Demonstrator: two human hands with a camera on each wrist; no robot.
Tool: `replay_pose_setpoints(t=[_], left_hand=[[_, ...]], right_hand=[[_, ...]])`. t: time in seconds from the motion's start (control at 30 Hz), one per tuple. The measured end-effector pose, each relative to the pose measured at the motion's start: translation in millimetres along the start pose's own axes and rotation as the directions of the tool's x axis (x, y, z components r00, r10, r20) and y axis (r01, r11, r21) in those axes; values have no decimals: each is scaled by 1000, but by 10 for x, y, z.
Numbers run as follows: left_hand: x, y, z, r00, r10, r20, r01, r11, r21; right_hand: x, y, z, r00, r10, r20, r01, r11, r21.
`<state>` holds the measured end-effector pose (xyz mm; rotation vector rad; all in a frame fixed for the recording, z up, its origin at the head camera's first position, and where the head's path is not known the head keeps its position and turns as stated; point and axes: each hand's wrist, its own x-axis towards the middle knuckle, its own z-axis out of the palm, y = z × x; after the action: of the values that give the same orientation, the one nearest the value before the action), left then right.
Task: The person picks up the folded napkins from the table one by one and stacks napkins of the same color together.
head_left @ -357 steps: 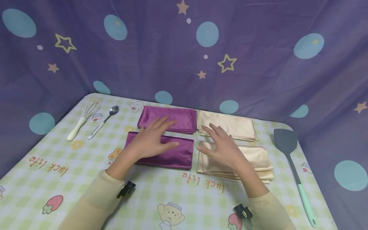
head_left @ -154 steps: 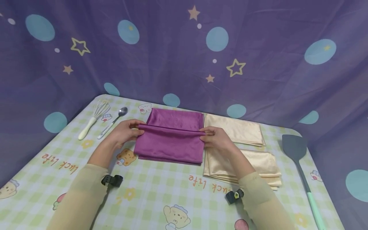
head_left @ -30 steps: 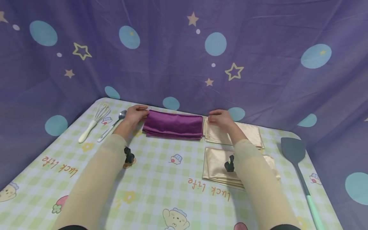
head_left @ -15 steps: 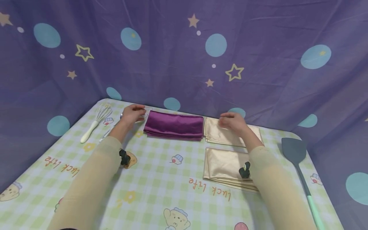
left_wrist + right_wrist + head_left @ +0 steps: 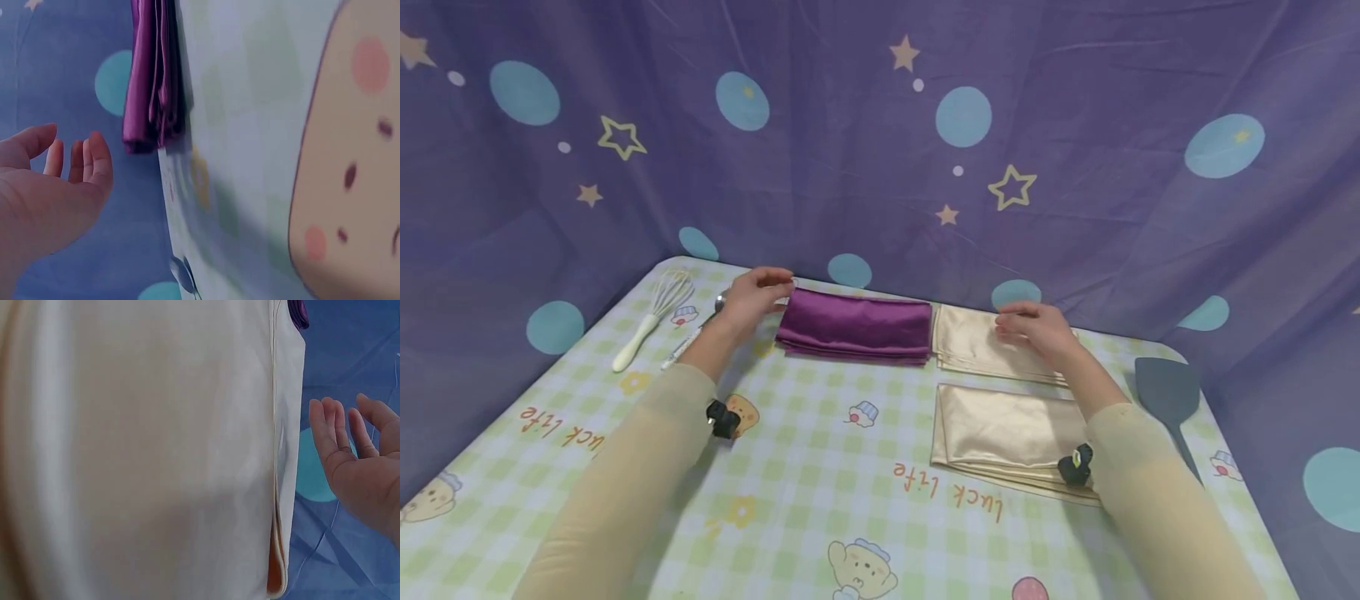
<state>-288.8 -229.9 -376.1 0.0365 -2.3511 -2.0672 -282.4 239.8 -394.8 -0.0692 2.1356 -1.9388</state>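
A stack of folded purple satin cloths lies at the back middle of the table. My left hand is beside its left end, fingers loosely bent and holding nothing. In the left wrist view a gap separates that hand from the layered purple edge. Over the back folded cream satin cloth hovers my right hand, its fingers apart and bare of any object. The front cream cloth pile lies below the right forearm; cream fabric fills much of the right wrist view, left of the hand.
A whisk and a spoon, partly hidden by the left hand, lie at the left. On the right is a grey turner, its handle hidden by the sleeve. A purple curtain rises behind the checked tablecloth.
The front purple cloth was lifted with both hands and now lies on the back one. Since then the hands have let go, and the right has moved rightward over the back cream cloth.
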Motion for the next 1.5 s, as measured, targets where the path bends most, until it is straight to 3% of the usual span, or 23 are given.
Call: replay_pose_setpoints(t=[0.27,0.6,1.07,1.5], left_hand=[[-128,42,256,995,16,100,-15,1000,-5],[-271,45,615,975,24,221,-30,999,24],[-442,46,1104,925,-11,379,-11,998,56],[-608,28,1456,866,-20,500,-32,995,95]], right_hand=[[-193,19,-91,1000,-9,20,9,1000,10],[-542,77,-260,1000,-21,19,21,999,27],[-838,135,-545,999,-32,-8,32,999,-33],[-1046,142,-705,997,-48,-59,33,973,-229]])
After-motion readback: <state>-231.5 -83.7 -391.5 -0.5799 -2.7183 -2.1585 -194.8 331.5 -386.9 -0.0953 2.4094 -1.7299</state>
